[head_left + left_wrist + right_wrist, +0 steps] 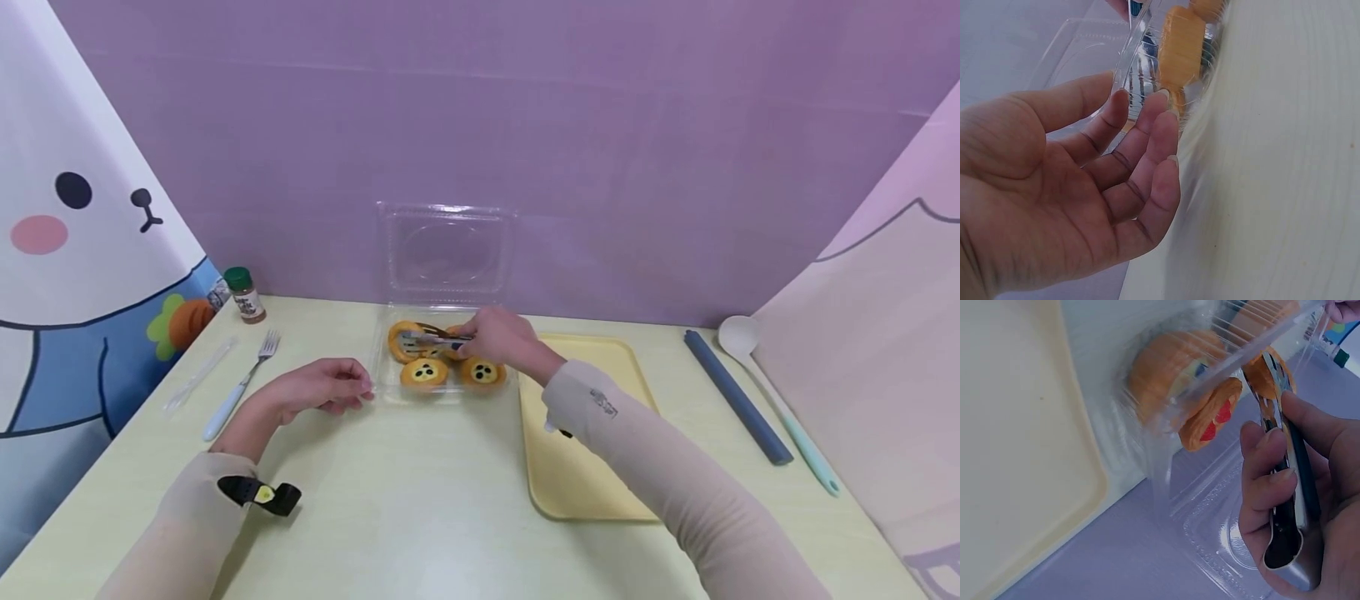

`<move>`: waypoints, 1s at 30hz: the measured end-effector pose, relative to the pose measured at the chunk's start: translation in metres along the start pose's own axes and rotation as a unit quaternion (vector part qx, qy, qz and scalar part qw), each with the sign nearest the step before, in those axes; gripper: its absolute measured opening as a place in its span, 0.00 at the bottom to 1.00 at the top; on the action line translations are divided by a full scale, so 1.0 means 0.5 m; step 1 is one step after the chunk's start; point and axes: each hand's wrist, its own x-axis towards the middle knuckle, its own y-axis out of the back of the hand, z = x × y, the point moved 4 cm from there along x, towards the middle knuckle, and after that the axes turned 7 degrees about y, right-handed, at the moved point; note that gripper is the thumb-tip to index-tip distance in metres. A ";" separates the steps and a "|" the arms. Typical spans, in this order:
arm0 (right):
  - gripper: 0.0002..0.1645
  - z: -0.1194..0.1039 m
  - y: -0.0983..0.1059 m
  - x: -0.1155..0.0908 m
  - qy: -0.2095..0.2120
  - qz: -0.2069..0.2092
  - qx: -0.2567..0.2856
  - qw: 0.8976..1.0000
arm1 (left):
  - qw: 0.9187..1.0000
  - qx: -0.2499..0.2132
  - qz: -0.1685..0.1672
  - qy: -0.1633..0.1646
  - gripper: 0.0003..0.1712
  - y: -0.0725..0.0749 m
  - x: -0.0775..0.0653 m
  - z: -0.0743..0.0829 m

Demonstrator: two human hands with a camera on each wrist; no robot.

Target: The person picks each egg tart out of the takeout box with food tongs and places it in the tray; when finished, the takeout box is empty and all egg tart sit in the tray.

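Observation:
My right hand point(498, 336) grips metal tongs point(1297, 506) with dark handle grips. The tongs reach left across the clear plastic container point(390, 397), their tips overlapping the back-left round pastry point(397, 346). Two front pastries, a left one point(424, 374) and a right one point(482, 373), have yellow tops with dark pieces. In the right wrist view a back pastry point(1210, 419) shows red pieces. At the container's front-left corner, my left hand point(324, 388) pinches the thin rim between thumb and index finger, other fingers loosely bent. The hinged lid point(450, 254) stands up behind.
A yellow tray point(570, 483) lies right of the container, under my right forearm. Farther right are a dark blue bar point(738, 397) and a spoon with a mint handle point(780, 408). On the left are a fork point(242, 387), a clear plastic-wrapped utensil point(198, 377) and a green-capped jar point(245, 296).

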 end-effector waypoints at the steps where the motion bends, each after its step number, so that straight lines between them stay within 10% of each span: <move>1: 0.25 0.002 0.000 -0.001 0.003 0.005 0.000 1.000 | 1.000 0.000 0.000 0.000 0.15 0.000 0.000 0.000; 30: 0.21 0.060 0.016 -0.077 0.027 0.119 0.080 0.989 | 1.000 0.007 -0.003 -0.009 0.18 -0.009 -0.002 0.001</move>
